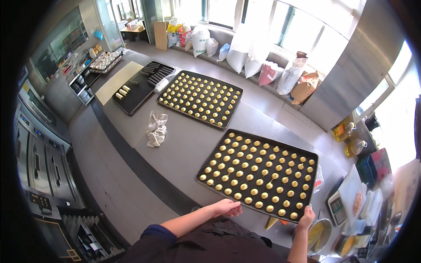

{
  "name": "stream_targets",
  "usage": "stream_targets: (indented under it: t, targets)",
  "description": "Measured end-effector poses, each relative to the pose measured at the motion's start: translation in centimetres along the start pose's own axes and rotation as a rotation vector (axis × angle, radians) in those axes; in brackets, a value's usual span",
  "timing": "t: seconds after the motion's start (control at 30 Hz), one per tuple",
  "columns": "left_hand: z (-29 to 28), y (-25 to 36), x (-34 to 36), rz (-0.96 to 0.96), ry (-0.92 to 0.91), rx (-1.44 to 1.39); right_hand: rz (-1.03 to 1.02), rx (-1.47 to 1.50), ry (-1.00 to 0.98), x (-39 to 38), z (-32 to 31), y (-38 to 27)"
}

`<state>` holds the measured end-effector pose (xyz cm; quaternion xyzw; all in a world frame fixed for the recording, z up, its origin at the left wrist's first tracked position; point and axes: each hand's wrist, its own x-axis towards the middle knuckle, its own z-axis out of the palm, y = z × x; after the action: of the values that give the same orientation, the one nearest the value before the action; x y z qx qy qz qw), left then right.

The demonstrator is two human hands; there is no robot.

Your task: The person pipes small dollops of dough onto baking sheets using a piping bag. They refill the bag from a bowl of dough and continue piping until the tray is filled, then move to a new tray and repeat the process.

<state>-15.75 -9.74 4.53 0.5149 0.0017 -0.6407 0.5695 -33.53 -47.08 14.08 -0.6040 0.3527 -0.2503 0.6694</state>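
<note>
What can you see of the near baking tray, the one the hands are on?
The near baking tray is a dark, flat rectangular sheet, metal by its look, lying level on the grey steel table, turned at an angle. Rows of small round pale-yellow dough blobs cover it. The left hand rests at its near edge; the right hand grips its near right corner. A second filled tray lies apart, farther back.

A single head-worn fisheye view looks steeply down from above the person's own chest onto the steel worktop (184,149). It faces forward along the worktop toward the windows (307,26), whose straight frames bend near the round rim. The nearest baking tray (258,173) lies close below; the ovens (39,153) curve along the left edge.
</note>
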Motion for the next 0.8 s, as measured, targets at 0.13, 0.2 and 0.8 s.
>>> stream_targets:
  t: [0.13, 0.2, 0.8]
  targets:
    - [-2.9, 2.2, 3.6, 0.086, 0.116, 0.099, -0.05, -0.114, -0.019, 6.0, -2.5, -0.1]
    - [-7.1, 2.8, 3.2, 0.195, 0.341, 0.415, -0.094, -0.115, -0.007, 9.2, -3.4, 0.9]
    - [-43.0, 12.3, -13.0, -0.233, 1.443, 1.027, 0.067, -1.103, 0.152, 33.9, 1.6, 16.4]
